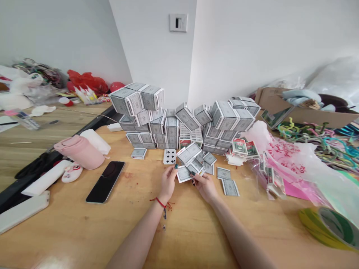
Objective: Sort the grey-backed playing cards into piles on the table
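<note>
Now both hands meet mid-table: the left hand (167, 184) curls its fingers onto the left edge of a small fan of grey-backed playing cards (184, 174), while the right hand (206, 185) fingers pinch its right side, just near of the piled grey card boxes (168, 129).

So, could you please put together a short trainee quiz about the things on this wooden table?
1. True or false: the black rectangular smartphone lies flat to the left of the left hand.
2. What do the left hand and the right hand hold between them? A) a metal spoon B) grey-backed playing cards C) a glass cup
3. Fill in: the single face-up white card in front of the stacked grey card blocks shows ____ pips.

Key: 1 true; 2 B; 3 black.
</note>
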Action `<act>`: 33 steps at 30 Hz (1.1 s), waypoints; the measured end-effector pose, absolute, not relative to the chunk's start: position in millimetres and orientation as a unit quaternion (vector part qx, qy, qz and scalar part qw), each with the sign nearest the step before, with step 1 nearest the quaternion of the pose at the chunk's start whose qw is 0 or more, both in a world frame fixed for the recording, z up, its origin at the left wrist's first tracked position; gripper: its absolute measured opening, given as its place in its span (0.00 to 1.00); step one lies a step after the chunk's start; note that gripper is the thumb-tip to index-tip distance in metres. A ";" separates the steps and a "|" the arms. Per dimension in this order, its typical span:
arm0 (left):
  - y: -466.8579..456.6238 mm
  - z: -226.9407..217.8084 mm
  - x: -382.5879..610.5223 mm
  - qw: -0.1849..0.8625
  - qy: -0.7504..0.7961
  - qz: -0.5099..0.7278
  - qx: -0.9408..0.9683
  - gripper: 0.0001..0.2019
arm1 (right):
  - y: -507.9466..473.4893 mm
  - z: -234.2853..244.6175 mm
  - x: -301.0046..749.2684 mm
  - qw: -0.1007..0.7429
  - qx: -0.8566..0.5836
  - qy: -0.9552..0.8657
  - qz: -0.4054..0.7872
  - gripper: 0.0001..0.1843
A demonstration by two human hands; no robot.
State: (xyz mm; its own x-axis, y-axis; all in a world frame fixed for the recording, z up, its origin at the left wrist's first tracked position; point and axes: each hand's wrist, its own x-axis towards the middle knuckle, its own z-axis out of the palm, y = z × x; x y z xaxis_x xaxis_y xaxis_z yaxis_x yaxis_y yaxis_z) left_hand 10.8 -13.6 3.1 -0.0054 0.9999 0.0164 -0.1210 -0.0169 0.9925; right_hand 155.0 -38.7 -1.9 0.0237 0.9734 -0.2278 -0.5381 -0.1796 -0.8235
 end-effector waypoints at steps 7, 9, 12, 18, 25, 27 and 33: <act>-11.6 10.2 4.6 0.644 0.370 0.569 0.351 0.21 | -42.2 -4.6 156.8 0.549 -0.419 -0.355 0.631 0.13; -9.2 11.3 -0.3 0.653 0.375 0.562 0.342 0.23 | -43.2 -3.1 159.6 0.515 -0.414 -0.387 0.643 0.13; -5.9 11.1 -8.1 0.667 0.387 0.523 0.363 0.24 | -45.6 1.5 162.7 0.459 -0.406 -0.453 0.647 0.14; -6.9 11.3 -11.2 0.569 0.460 0.484 0.480 0.17 | -49.6 5.2 157.6 0.452 -0.442 -0.458 0.625 0.18; -11.4 14.0 -5.4 0.501 0.473 0.484 0.539 0.15 | -43.9 1.3 157.2 0.490 -0.450 -0.401 0.630 0.18; -12.0 13.2 -5.6 0.498 0.474 0.488 0.538 0.14 | -44.8 4.6 159.2 0.473 -0.435 -0.443 0.626 0.14; -12.5 6.5 -4.8 0.512 0.479 0.469 0.537 0.14 | -44.5 4.3 159.3 0.478 -0.443 -0.452 0.609 0.14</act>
State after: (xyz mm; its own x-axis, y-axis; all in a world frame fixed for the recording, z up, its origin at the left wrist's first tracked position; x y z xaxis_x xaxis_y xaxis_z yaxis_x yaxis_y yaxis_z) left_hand -4.8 -12.5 6.5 0.1011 0.9948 0.0134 0.0355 -0.0170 0.9992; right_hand 159.3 -44.5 4.3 -0.1510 0.9826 -0.1081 -0.1826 -0.1352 -0.9739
